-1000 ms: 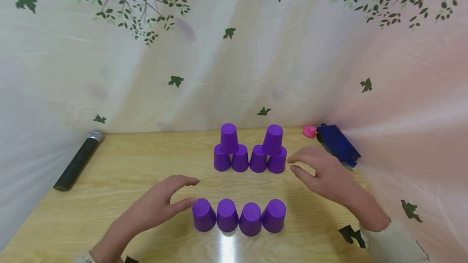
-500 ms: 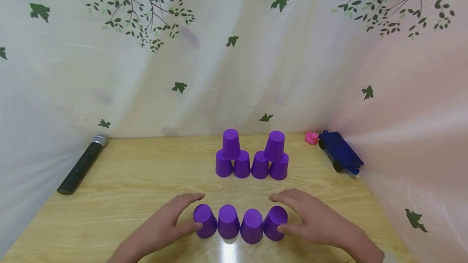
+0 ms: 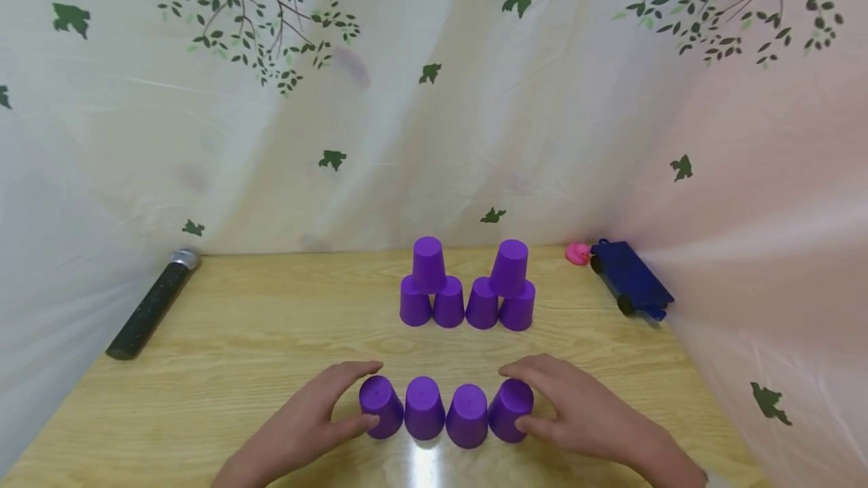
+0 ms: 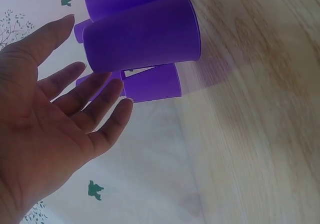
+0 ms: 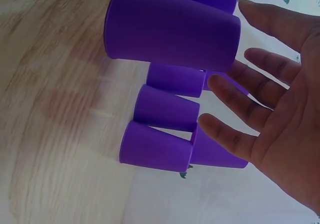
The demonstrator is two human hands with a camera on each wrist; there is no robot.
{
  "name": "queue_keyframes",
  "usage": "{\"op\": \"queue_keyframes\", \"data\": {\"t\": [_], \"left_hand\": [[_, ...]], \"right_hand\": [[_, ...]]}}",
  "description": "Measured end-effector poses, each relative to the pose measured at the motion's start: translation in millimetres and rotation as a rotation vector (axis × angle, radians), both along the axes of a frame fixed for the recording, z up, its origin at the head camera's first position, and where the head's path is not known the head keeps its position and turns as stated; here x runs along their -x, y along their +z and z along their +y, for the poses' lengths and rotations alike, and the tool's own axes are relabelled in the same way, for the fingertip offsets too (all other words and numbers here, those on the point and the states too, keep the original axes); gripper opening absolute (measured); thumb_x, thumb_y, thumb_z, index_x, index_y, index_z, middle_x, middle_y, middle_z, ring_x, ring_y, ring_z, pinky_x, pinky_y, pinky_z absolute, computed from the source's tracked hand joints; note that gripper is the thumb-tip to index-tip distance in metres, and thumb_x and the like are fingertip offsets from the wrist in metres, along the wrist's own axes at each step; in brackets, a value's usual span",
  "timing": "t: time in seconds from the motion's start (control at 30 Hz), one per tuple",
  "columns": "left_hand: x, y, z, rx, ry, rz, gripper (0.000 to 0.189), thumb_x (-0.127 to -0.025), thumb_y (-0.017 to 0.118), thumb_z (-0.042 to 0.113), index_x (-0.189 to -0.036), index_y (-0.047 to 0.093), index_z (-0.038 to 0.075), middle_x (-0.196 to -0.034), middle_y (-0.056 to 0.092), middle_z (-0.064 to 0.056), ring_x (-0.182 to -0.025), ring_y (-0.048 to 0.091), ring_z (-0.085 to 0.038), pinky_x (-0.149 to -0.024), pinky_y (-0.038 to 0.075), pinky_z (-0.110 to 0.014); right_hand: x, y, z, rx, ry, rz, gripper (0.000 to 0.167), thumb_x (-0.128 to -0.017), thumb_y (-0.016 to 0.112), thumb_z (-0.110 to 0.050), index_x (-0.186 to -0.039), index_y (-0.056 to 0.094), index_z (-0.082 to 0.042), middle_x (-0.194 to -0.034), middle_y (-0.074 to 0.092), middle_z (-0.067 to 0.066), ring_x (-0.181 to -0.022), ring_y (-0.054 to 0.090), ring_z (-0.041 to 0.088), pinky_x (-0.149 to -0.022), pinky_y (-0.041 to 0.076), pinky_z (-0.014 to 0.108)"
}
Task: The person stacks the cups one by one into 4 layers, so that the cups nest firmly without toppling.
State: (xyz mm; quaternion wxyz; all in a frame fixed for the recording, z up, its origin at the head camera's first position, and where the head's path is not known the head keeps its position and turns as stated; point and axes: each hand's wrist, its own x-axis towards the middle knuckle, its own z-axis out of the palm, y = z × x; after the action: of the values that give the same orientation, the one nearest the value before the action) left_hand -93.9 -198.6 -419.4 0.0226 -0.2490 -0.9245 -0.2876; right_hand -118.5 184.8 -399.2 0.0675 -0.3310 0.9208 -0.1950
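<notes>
Several purple cups stand upside down in a front row. My left hand (image 3: pixel 294 420) is around the left side of the leftmost cup (image 3: pixel 380 398); in the left wrist view its loosely bent fingers (image 4: pixel 102 103) lie beside that cup without closing on it. At the other end, my right hand (image 3: pixel 586 409) spans the rightmost cup (image 3: pixel 507 407), thumb in front and fingers behind. The right wrist view has its fingers (image 5: pixel 232 136) spread and relaxed near the cup's base. Between these stand two more cups, one being the middle-left cup (image 3: pixel 423 413). Whether fingertips touch is unclear.
Behind the row are two small cup pyramids, a left one (image 3: pixel 429 269) and a right one (image 3: pixel 508 269), each of three cups. A microphone-like black object (image 3: pixel 152 311) lies far left. A pink duck (image 3: pixel 578 253) and blue toy cart (image 3: pixel 627 277) sit back right, near the curtain (image 3: pixel 380 119).
My right hand has come from beside the right rear pyramid to the rightmost front cup. My left hand has shifted in around the leftmost cup. In the last half second both barely moved.
</notes>
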Motion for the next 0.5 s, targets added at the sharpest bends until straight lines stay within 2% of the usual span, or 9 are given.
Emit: {"op": "queue_keyframes", "data": {"t": [0.23, 0.5], "left_hand": [[1.0, -2.7, 0.8, -0.003, -0.010, 0.056, 0.054, -0.093, 0.068, 0.046, -0.139, 0.056, 0.023, -0.133, 0.064, 0.007, -0.122, 0.062, -0.019, -0.099, 0.053, -0.043], [4.1, -10.6, 3.1, -0.045, -0.046, 0.108, 0.054, -0.088, 0.077, 0.036, -0.136, 0.060, 0.018, -0.128, 0.067, 0.004, -0.118, 0.063, -0.018, -0.098, 0.054, -0.041]], "right_hand": [[-0.1, -5.0, 0.0, 0.022, -0.027, 0.000, 0.051, -0.091, 0.072, -0.036, -0.137, 0.059, -0.019, -0.134, 0.063, -0.008, -0.124, 0.060, 0.019, -0.101, 0.052, 0.048], [2.1, -12.3, 2.8, 0.069, -0.069, -0.089, 0.058, -0.091, 0.071, -0.043, -0.141, 0.056, -0.019, -0.136, 0.062, -0.005, -0.124, 0.059, 0.019, -0.101, 0.052, 0.048]]}}
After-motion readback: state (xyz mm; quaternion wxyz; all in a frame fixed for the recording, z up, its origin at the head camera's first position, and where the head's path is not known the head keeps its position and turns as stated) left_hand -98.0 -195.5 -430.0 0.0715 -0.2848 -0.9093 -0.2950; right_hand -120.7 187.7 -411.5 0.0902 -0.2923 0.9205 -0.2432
